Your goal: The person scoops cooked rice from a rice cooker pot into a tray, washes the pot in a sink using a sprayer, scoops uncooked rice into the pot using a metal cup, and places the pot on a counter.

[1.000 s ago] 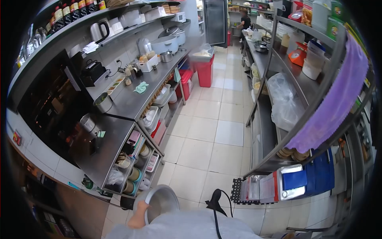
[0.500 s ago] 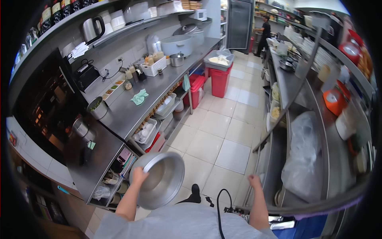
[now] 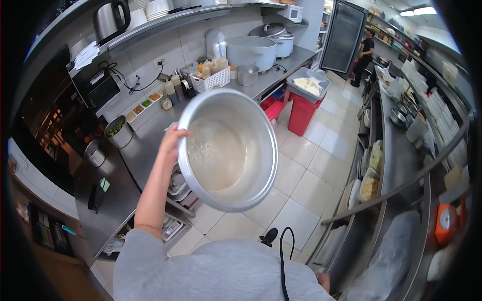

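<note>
My left hand (image 3: 173, 142) grips the rim of a large, deep aluminium pot (image 3: 221, 155) and holds it up in front of me. Its open mouth is tilted toward me; the inside shows a dull, stained bottom and no food. Behind it the pot hides part of the steel counter. My right hand (image 3: 324, 282) is low at my right side, beside the shelving. Only a small part of it shows past my grey shirt, and its fingers are hidden.
Along the left runs a steel counter (image 3: 135, 165) with a pot of greens (image 3: 119, 131), a white basket of bottles (image 3: 213, 79) and a big pot (image 3: 252, 52). A red bin (image 3: 304, 115) stands in the aisle. Steel shelving (image 3: 401, 165) lines the right. A co-worker (image 3: 363, 57) stands far back.
My left hand has lifted the pot from low by my side to counter height, farther right. My right hand has dropped back toward my body. The view has turned somewhat left.
</note>
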`<control>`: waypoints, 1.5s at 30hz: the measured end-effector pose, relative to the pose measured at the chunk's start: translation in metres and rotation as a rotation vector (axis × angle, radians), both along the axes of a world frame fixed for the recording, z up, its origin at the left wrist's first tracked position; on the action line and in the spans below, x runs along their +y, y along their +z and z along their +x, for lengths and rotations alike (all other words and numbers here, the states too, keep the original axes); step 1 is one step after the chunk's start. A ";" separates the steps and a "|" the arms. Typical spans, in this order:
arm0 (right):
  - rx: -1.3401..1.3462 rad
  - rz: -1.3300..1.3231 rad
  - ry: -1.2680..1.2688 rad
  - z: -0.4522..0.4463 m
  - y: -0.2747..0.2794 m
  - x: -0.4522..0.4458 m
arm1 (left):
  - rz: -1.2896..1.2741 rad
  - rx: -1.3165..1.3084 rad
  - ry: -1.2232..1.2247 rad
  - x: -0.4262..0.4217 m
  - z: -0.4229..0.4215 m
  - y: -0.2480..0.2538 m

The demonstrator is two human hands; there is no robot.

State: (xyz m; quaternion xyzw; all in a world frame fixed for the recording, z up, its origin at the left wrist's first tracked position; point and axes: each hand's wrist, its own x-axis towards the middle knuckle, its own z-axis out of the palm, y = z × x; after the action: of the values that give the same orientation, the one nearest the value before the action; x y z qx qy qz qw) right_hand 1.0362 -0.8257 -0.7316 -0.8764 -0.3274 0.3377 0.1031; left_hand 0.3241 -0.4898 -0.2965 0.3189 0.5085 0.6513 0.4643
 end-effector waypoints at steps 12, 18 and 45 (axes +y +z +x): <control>0.219 -0.023 -0.278 0.167 -0.064 0.268 | 0.116 -0.382 0.596 0.179 -0.049 -0.053; -0.084 0.378 0.357 0.125 0.049 0.524 | 0.207 -0.477 0.720 0.138 -0.102 -0.132; 0.071 -0.191 -0.066 0.217 0.038 0.855 | 0.030 1.874 1.494 0.499 0.026 0.044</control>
State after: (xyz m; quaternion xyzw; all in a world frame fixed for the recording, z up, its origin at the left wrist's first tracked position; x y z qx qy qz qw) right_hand 1.2536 0.0295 -0.6933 -0.8801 -0.2608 0.3945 0.0416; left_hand 0.3504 0.0087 -0.2526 0.3005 0.7007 0.2803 -0.5832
